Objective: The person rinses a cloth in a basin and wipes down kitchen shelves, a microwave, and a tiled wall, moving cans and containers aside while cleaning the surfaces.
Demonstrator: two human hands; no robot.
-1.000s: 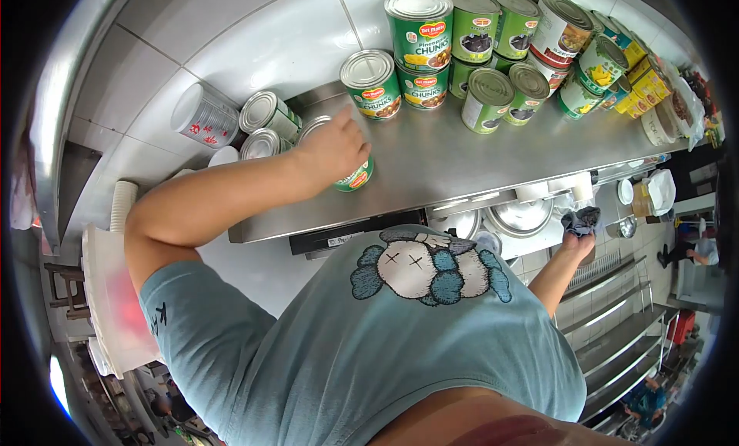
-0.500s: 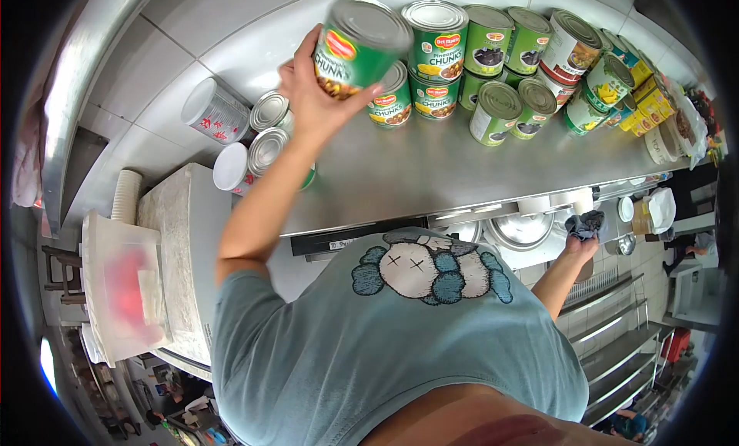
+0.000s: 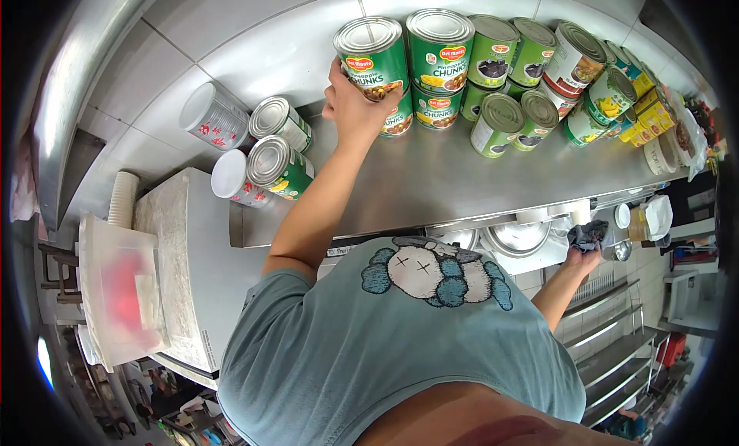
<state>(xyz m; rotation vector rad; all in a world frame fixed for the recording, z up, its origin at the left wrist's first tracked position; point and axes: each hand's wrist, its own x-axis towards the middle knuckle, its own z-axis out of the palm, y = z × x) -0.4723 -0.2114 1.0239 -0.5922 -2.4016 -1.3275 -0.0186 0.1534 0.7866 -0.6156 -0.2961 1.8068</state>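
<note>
My left hand [image 3: 356, 107] is wrapped round a green can of pineapple chunks [image 3: 379, 60], which stands upright on top of another pineapple can [image 3: 399, 120]. Right beside it is a matching two-high stack, its upper can [image 3: 439, 50] level with the held one. Out at the right, my right hand [image 3: 583, 261] grips a dark cloth [image 3: 589, 236] beyond the counter's front edge. Part of the lower can is covered by my left hand and wrist.
On the steel counter [image 3: 431, 173], green cans [image 3: 498, 124] and yellow boxes [image 3: 654, 116] continue rightward. At the left stand more pineapple cans [image 3: 279, 169] and white-lidded tubs [image 3: 229, 174]. Tiled wall [image 3: 262, 30] rises behind. Metal bowls [image 3: 517, 238] sit below the counter.
My left hand has brought the pineapple can down from mid-air, closer to the neighbouring stack, onto the lower can. My right hand still holds the cloth, nearly in the same place.
</note>
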